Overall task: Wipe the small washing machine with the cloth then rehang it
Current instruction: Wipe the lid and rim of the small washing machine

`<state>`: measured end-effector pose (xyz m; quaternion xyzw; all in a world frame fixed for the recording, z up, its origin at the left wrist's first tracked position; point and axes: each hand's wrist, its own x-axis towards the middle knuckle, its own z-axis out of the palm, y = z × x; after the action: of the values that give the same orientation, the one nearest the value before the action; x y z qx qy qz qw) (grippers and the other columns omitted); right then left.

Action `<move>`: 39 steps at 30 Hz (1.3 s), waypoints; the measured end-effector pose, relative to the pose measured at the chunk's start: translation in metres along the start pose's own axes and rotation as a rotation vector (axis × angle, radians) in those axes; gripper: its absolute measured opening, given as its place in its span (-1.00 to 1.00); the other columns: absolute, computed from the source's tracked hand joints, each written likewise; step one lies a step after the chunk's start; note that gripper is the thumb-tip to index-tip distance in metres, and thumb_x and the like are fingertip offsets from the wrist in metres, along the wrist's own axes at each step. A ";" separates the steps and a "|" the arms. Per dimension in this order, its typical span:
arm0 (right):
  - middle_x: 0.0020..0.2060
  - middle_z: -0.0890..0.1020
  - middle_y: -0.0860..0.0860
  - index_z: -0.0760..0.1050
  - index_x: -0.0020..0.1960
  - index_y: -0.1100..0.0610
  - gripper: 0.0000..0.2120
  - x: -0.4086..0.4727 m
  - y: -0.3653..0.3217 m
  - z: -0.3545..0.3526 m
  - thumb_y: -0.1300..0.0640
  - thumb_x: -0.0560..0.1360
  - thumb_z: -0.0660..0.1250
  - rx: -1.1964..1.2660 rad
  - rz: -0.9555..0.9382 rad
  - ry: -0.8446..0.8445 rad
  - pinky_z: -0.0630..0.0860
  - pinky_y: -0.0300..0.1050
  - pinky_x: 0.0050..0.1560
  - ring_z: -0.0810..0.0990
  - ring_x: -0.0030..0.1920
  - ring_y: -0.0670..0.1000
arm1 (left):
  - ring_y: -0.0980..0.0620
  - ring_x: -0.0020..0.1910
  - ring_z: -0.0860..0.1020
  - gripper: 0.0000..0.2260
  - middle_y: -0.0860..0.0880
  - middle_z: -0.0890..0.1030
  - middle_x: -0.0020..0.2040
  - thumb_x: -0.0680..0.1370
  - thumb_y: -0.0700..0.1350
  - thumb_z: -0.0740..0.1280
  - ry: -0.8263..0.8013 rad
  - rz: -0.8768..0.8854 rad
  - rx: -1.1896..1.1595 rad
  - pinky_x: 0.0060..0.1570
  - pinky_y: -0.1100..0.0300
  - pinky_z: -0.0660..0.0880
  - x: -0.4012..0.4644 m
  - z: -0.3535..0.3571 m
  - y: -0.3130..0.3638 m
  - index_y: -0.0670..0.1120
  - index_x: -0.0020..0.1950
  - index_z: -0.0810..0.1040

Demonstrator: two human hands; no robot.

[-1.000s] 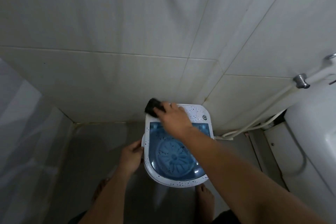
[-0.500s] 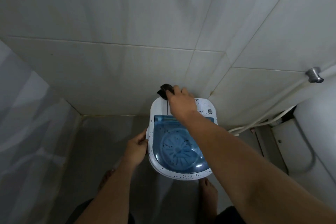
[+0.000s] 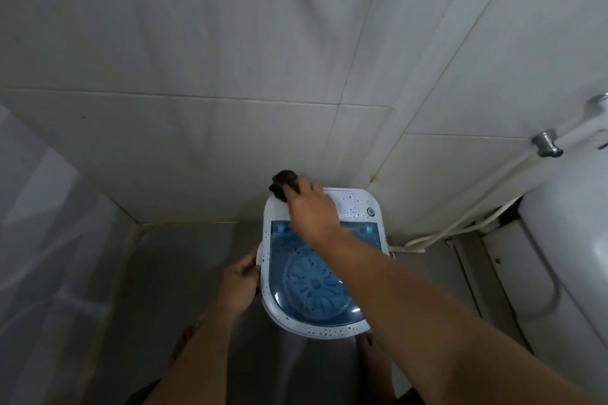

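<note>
You face a washing machine (image 3: pixel 345 204) of smooth speckled white plastic with a glossy see-through blue lid (image 3: pixel 296 250), a dark soft cloth (image 3: pixel 282 183), and glazed wall tiles (image 3: pixel 197 148).

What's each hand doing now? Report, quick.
Left hand: closed on the washer side rim.
Right hand: closed on the cloth, at the washer's back corner.

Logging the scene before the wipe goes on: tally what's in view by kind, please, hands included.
Hands: 2, the left hand on the washer's side and the right hand gripping the cloth
Cloths: 1, dark cloth
Washing machines: 1, small washing machine
Bare feet: 2
Total: 6
</note>
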<state>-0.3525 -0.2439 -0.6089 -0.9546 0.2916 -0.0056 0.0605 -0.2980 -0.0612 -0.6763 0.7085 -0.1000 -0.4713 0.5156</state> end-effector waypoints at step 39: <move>0.28 0.37 0.18 0.27 0.55 0.03 -0.33 -0.095 0.094 0.005 0.25 0.47 0.35 -0.089 0.140 -0.060 0.58 0.10 -0.12 0.45 0.15 0.22 | -0.05 0.07 0.65 -0.59 -0.03 0.66 0.15 0.63 -0.26 0.24 0.026 -0.041 0.033 0.09 0.00 0.58 -0.007 0.001 0.010 0.14 0.37 0.50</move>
<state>-0.4828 -0.2676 -0.6228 -0.9334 0.3556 0.0404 0.0270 -0.2993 -0.0620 -0.6639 0.7247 -0.0868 -0.4709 0.4955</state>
